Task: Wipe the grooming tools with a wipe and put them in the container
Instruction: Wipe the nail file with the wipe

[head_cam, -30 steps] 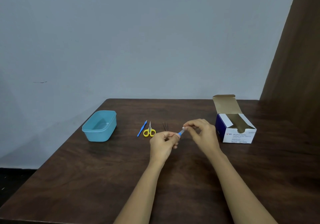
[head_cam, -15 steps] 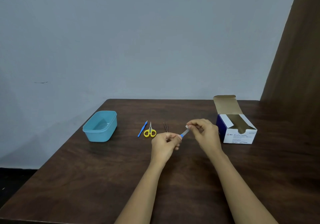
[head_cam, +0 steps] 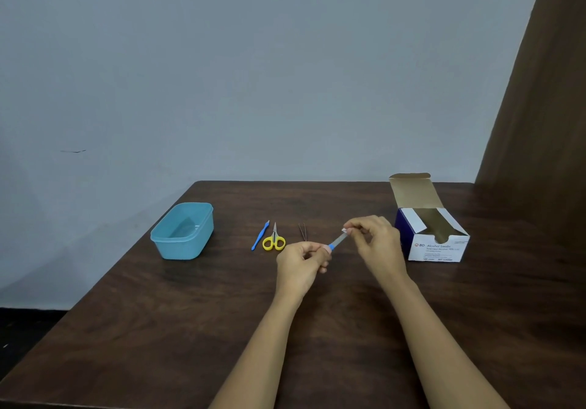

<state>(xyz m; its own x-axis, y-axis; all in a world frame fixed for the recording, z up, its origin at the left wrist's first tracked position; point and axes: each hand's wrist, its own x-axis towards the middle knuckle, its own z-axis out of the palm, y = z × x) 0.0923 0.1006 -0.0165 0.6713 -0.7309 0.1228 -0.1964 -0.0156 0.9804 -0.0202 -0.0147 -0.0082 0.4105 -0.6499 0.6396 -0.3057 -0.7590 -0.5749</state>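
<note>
Dark wood tabletop [head_cam: 158, 329] runs back to a plain blue-grey wall [head_cam: 253, 76], with a brown panel [head_cam: 545, 123] closing off the far right corner. A person's two bare forearms reach in from the near edge and meet over the middle of the table.

The left hand [head_cam: 301, 266] has its fingers curled round the blue handle of a slim nail file [head_cam: 337, 240], whose grey blade slants up and to the right out of the fist. The right hand [head_cam: 377, 240] pinches a small white wipe [head_cam: 345, 230] between thumb and fingertips at the blade's far tip.

Just beyond the left fingers, thin dark tweezers [head_cam: 302, 231] lie on the wood. Farther left sit yellow-handled scissors [head_cam: 274, 240], points away from the person. Just beside them lies a blue-handled tool [head_cam: 260, 236]; whether the two touch cannot be told. All three lie apart from both hands.

Well left of the left fingers stands a light blue plastic container [head_cam: 190, 247], open-topped, with its own pale floor showing inside. Just right of the right fingers sits a white and navy box [head_cam: 437, 247] printed "Alcohol Swabs", its cardboard flap raised and its top open. The inside is in shadow and its contents cannot be made out.
</note>
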